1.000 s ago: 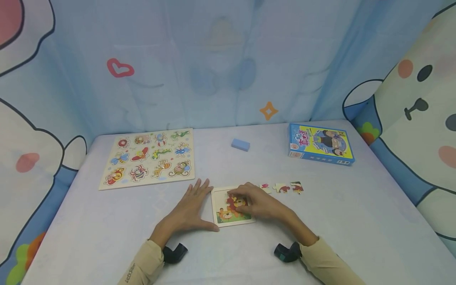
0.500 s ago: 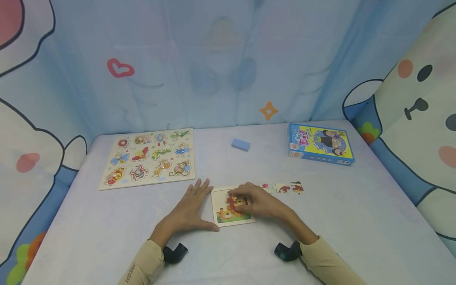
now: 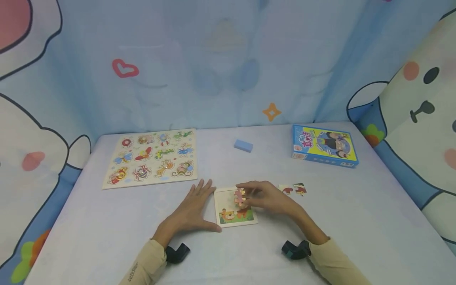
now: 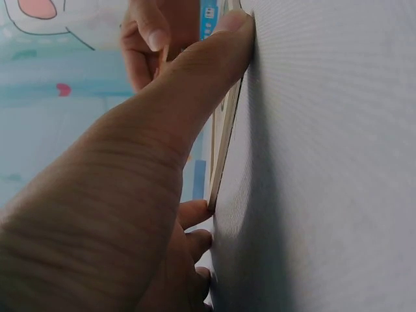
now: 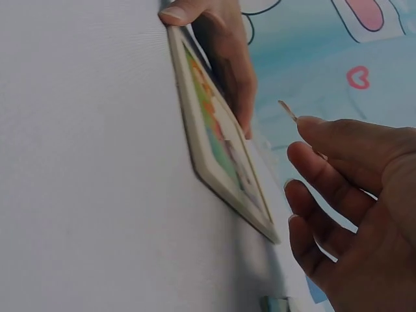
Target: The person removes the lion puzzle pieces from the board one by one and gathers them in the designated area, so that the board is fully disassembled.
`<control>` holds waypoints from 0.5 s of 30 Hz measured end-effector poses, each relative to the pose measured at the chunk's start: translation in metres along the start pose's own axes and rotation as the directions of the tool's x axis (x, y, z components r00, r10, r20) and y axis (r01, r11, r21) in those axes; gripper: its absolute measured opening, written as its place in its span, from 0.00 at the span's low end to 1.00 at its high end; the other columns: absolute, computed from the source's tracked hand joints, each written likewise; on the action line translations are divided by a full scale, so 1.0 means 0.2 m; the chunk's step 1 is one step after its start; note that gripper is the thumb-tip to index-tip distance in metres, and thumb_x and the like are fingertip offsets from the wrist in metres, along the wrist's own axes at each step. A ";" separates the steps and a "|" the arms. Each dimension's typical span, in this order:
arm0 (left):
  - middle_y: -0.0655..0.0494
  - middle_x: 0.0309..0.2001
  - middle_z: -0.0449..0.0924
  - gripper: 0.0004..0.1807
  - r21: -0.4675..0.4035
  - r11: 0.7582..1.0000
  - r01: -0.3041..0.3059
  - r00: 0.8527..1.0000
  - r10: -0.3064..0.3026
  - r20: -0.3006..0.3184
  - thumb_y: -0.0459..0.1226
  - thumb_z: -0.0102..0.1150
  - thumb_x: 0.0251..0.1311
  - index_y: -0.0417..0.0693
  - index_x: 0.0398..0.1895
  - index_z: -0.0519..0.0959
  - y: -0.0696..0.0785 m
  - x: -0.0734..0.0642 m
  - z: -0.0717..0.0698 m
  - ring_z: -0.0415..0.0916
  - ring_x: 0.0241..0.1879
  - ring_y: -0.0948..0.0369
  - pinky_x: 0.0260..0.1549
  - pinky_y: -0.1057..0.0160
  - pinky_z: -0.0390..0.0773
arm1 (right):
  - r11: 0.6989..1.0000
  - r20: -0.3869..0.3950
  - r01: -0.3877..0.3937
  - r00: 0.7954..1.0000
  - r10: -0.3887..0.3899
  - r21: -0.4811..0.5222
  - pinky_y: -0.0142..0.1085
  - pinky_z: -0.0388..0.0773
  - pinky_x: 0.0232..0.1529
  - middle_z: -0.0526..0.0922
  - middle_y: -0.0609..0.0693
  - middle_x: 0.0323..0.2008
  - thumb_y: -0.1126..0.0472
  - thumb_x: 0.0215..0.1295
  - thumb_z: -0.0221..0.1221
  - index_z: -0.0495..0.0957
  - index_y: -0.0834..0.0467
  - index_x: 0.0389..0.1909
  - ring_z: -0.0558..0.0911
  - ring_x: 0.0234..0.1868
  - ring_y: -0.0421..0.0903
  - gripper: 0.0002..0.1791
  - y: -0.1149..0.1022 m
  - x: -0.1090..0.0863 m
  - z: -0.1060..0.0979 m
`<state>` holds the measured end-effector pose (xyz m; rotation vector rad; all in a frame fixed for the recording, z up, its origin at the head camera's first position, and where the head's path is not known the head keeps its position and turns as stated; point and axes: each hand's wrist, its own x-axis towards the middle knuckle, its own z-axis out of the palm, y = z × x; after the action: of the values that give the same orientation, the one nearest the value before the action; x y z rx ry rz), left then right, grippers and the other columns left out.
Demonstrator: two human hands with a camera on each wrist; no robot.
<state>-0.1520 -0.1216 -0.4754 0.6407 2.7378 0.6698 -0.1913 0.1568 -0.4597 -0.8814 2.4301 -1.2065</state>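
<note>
- Facing a pale blue printed curtain (image 3: 199,87) across the far side.
- Working at a white-covered counter (image 3: 228,261).
- Sharing the far left of the counter with a flat wooden insect board (image 3: 154,162), patterned in rows of colourful creatures.
- Sharing the far right with a blue-and-yellow box (image 3: 325,145), lying flat.
- Spreading the left hand (image 3: 194,208) wide beside the jigsaw tray, fingers straight and gripping nothing, touching one left corner with the thumb and the other with the index fingertip.
- Reaching in from the right with the right hand (image 3: 270,197), closing thumb and index finger on a piece, bending the other fingers loosely.
- Bracing the jigsaw tray (image 3: 225,199) between both hands at mid-counter, showing orange animals on green along the near part and bare wood at upper left.
- Leaving a small blue block (image 3: 244,145) well apart, beyond the tray.
- Leaving two loose pieces (image 3: 300,189) just beyond the right hand.
- Pinching one jigsaw piece (image 3: 239,196) above the tray, apart from its surface.
</note>
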 end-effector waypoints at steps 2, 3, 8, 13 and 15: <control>0.55 0.77 0.38 0.66 0.003 1.000 -0.003 1.000 0.003 0.001 0.70 0.68 0.32 0.50 0.75 0.53 0.00 0.00 0.00 0.28 0.76 0.56 0.74 0.54 0.34 | 1.000 -0.006 -0.002 1.000 0.002 0.005 0.41 0.77 0.49 0.80 0.43 0.37 0.54 0.60 0.65 0.75 0.55 0.61 0.77 0.42 0.43 0.27 0.00 -0.02 -0.03; 0.55 0.77 0.39 0.66 0.002 1.000 -0.005 1.000 0.005 -0.001 0.70 0.68 0.32 0.50 0.75 0.53 0.01 0.01 0.00 0.29 0.76 0.56 0.74 0.53 0.34 | 1.000 -0.006 -0.005 1.000 0.005 0.011 0.40 0.77 0.48 0.79 0.43 0.37 0.54 0.61 0.65 0.75 0.55 0.61 0.77 0.42 0.44 0.27 -0.01 -0.03 -0.04; 0.54 0.77 0.39 0.66 0.002 1.000 -0.004 1.000 0.004 -0.005 0.69 0.69 0.32 0.49 0.75 0.53 0.01 0.00 0.00 0.29 0.76 0.55 0.74 0.53 0.34 | 0.998 -0.006 -0.034 0.999 0.035 0.049 0.33 0.78 0.31 0.78 0.47 0.36 0.56 0.62 0.64 0.73 0.57 0.62 0.78 0.35 0.43 0.27 0.00 -0.09 -0.11; 0.54 0.77 0.39 0.66 0.001 1.000 0.000 1.000 0.000 -0.005 0.69 0.69 0.32 0.49 0.74 0.53 0.02 0.00 0.00 0.30 0.76 0.55 0.74 0.53 0.35 | 0.996 -0.014 -0.069 0.997 0.070 0.061 0.32 0.77 0.29 0.79 0.48 0.35 0.55 0.62 0.64 0.73 0.57 0.62 0.78 0.31 0.44 0.28 0.05 -0.17 -0.17; 0.54 0.77 0.39 0.66 0.004 1.000 0.001 1.000 -0.001 -0.004 0.69 0.69 0.31 0.49 0.74 0.53 0.01 0.00 0.00 0.30 0.76 0.55 0.74 0.53 0.35 | 0.995 -0.008 -0.078 0.997 0.079 0.068 0.33 0.77 0.35 0.81 0.48 0.34 0.54 0.62 0.63 0.72 0.57 0.63 0.80 0.33 0.45 0.28 0.07 -0.20 -0.19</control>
<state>-0.1517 -0.1194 -0.4739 0.6397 2.7437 0.6672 -0.1849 0.2124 -0.4475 -0.7545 2.3930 -1.2599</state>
